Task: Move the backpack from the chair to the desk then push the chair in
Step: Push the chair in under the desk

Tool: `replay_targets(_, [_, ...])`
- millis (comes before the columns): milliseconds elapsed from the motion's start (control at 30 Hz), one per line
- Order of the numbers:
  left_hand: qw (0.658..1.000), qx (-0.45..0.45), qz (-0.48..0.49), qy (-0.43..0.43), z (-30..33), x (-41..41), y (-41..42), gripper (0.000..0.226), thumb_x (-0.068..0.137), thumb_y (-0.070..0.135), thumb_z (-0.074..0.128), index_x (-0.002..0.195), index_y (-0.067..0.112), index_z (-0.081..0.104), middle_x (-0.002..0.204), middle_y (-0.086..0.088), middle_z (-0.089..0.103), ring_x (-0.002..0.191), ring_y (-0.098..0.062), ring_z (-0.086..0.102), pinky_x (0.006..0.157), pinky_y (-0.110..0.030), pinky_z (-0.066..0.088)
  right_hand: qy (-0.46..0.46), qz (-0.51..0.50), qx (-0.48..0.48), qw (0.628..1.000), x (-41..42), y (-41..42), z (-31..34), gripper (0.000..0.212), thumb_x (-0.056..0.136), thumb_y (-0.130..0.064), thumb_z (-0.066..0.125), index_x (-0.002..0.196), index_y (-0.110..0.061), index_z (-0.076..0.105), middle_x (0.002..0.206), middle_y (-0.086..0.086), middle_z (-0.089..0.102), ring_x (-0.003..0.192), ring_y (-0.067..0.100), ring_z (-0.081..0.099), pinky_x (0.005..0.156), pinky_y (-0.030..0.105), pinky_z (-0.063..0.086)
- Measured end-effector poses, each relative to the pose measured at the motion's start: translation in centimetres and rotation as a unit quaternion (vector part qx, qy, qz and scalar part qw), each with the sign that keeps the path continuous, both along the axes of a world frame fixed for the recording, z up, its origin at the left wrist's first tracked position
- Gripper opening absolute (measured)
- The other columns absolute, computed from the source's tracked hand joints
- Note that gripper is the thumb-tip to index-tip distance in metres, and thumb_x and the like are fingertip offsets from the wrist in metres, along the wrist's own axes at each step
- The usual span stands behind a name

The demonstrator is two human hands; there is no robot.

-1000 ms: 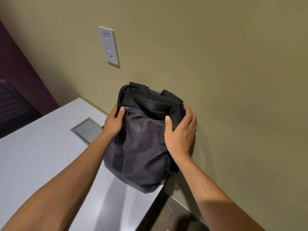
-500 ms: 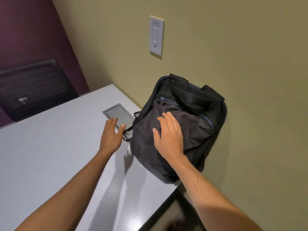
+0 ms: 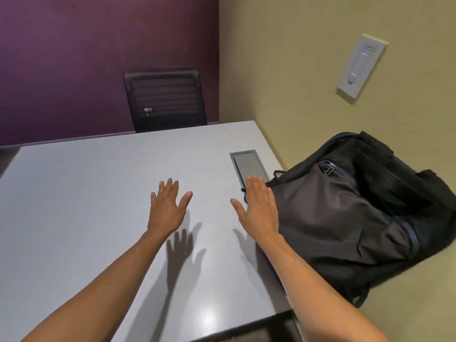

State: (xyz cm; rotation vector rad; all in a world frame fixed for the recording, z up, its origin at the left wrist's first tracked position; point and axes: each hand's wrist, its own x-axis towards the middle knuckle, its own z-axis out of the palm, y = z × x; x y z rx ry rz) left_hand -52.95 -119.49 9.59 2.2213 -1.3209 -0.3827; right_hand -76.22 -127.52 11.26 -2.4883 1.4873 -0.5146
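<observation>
We have let go: our left hand (image 3: pixel 167 208) and right hand (image 3: pixel 259 206) now hover open, grip released. The backpack (image 3: pixel 345 218) leans on the worktop (image 3: pixel 86 193) against the wall, so pushing the chair in remains.

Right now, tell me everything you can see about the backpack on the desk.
The backpack is black and dark grey, of soft woven fabric. It slumps on the right end of the grey desk, leaning against the olive wall. A front pocket zipper with a metal pull runs across its upper part and appears closed. Black straps bunch at the top. Neither open hand grips it; whether the right hand brushes its edge is unclear.
</observation>
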Motion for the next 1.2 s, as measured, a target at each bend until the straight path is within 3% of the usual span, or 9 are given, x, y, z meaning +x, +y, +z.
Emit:
replay_targets(200, [0.994, 0.032, 0.098, -0.025, 0.0, 2.1, 5.6, 0.074, 0.099, 0.061, 0.029, 0.156, 0.015, 0.022, 0.167, -0.002, 0.012, 0.154, -0.018, -0.002, 0.123, -0.042, -0.005, -0.033, 0.101, 0.028, 0.994, 4.5, 0.8, -1.1, 0.072, 0.101, -0.055, 0.033, 0.156, -0.013, 0.013, 0.165, 0.006, 0.013, 0.152, 0.019, 0.002, 0.122, 0.038, 0.003])
replay_targets(600, [0.954, 0.069, 0.289, -0.041, -0.9, 3.1, 21.2, 0.079, 0.096, 0.064, 0.024, 0.157, 0.015, 0.015, 0.167, -0.003, 0.008, 0.154, -0.017, -0.005, 0.122, -0.039, -0.008, 0.005, 0.319, 0.05, 0.946, 13.4, 7.5, -3.0, 0.073, 0.1, -0.057, 0.03, 0.156, -0.012, 0.016, 0.165, 0.006, 0.011, 0.152, 0.019, 0.0, 0.122, 0.038, 0.0])
replay_targets(833, [0.914, 0.054, 0.397, -0.056, -0.2, 2.5, 31.1, 0.084, 0.092, 0.068, 0.018, 0.157, 0.015, 0.014, 0.167, -0.004, 0.005, 0.154, -0.02, -0.006, 0.122, -0.039, -0.009, 0.004, 0.441, 0.038, 0.897, 18.7, 14.7, -1.3, 0.071, 0.1, -0.057, 0.032, 0.154, -0.011, 0.024, 0.164, 0.007, 0.018, 0.152, 0.021, 0.005, 0.122, 0.039, 0.005])
replay_targets(1033, [0.875, 0.03, 0.478, -0.073, 0.2, -0.1, 41.8, 0.077, 0.097, 0.062, 0.028, 0.157, 0.015, 0.018, 0.167, -0.002, 0.006, 0.153, -0.02, -0.007, 0.123, -0.043, -0.003, -0.004, 0.519, 0.03, 0.854, 21.4, 24.8, -1.2, 0.076, 0.097, -0.064, 0.026, 0.155, -0.017, 0.02, 0.164, 0.004, 0.016, 0.152, 0.021, 0.007, 0.118, 0.035, 0.001])
replay_targets(1200, [0.819, 0.027, 0.568, -0.077, 0.4, -3.8, 52.7, 0.075, 0.098, 0.059, 0.032, 0.156, 0.012, 0.02, 0.167, -0.004, 0.006, 0.153, -0.019, -0.007, 0.124, -0.041, -0.003, 0.0, 0.594, 0.025, 0.804, 21.4, 35.8, -1.0, 0.076, 0.096, -0.068, 0.029, 0.155, -0.022, 0.019, 0.165, 0.002, 0.014, 0.151, 0.023, 0.01, 0.115, 0.035, 0.001])
